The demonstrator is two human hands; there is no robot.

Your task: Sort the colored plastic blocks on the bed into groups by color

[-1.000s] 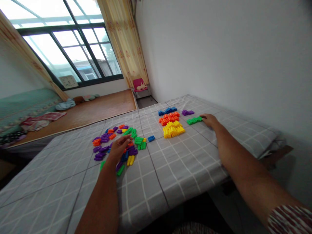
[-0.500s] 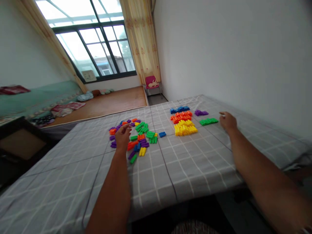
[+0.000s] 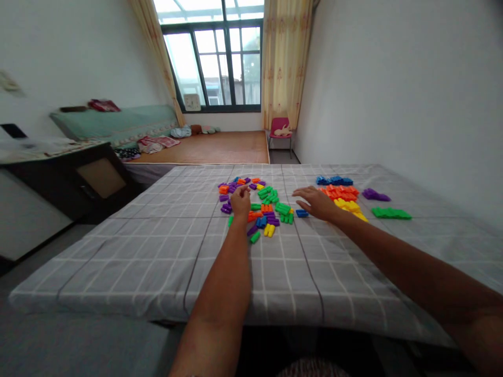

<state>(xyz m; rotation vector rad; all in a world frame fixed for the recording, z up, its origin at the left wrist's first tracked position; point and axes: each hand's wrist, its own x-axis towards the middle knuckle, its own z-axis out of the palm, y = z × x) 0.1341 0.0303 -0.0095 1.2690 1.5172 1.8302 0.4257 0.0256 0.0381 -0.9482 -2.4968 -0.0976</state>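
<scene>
My left hand (image 3: 240,201) is over the left part of a mixed pile of small plastic pieces, its fingers pinched together; anything between them is too small to make out. My right hand (image 3: 314,201) is spread with nothing in it, beside a blue piece (image 3: 302,213) and partly in front of the sorted groups. Those groups are blue (image 3: 335,181), orange (image 3: 343,192), yellow (image 3: 351,208), purple (image 3: 376,195) and green (image 3: 391,213). In the mixed pile lie green pieces (image 3: 268,195), yellow pieces (image 3: 269,230), and purple, orange and blue ones.
A grey checked cloth (image 3: 157,262) covers the table. A dark cabinet (image 3: 98,175) stands at the left. Behind the table are a low bed (image 3: 228,147) with clothes on it and a pink chair (image 3: 280,127). A white wall rises on the right.
My right hand has moved left, from beside the green group to near the mixed pile. My left hand stays over the pile. The camera view has turned left and levelled.
</scene>
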